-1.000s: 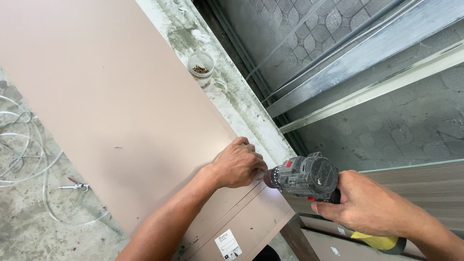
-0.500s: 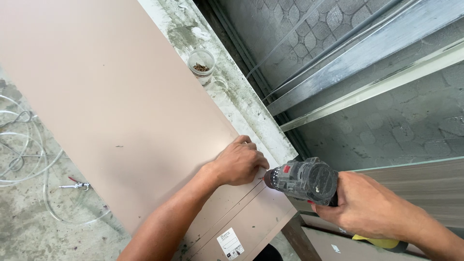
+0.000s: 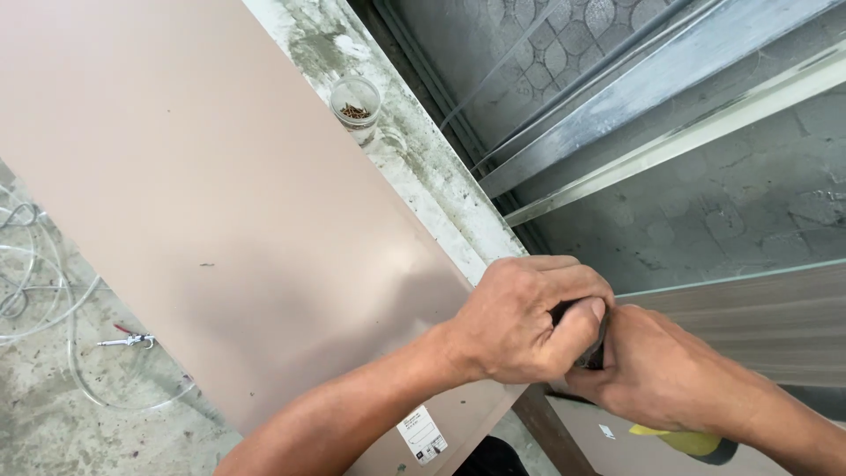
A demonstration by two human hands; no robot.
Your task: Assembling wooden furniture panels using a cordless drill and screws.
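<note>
My left hand (image 3: 529,322) and my right hand (image 3: 656,370) are clasped together around a power drill (image 3: 589,351), of which only a dark sliver shows between the fingers. A yellow part of the drill (image 3: 683,441) sticks out below my right wrist. Both hands sit at the right edge of a large beige panel (image 3: 220,203), just beside the rough concrete ledge (image 3: 423,185). My left forearm lies across the panel's lower corner, near a white sticker (image 3: 421,434).
A small clear cup of screws (image 3: 355,104) stands on the concrete ledge. Metal rails and glass (image 3: 634,97) run along the right. White hose and a small metal tool (image 3: 128,340) lie on the concrete floor at left. A wood-grain board (image 3: 775,322) is at right.
The view has closed in. My left hand left the panel edge and now wraps over the drill's body together with my right hand, hiding most of the tool.
</note>
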